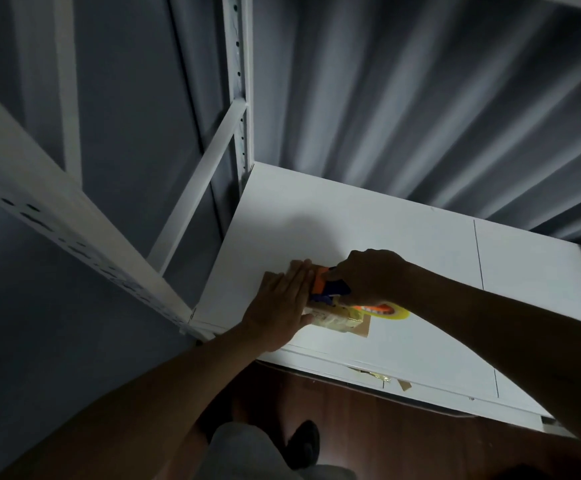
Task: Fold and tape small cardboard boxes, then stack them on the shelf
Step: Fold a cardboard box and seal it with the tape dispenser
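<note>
On the shelf [368, 216], the box [330, 318] lies flat, long axis left-right.

Bare forearms without sleeves, grey shorts [244, 452], black shoe [304, 443]

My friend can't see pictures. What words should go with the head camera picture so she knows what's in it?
A person's left hand presses flat on a small cardboard box on a white shelf, while the right hand grips an orange and blue tape dispenser against it. Grey corrugated wall behind, dim light, wooden floor below.
</note>
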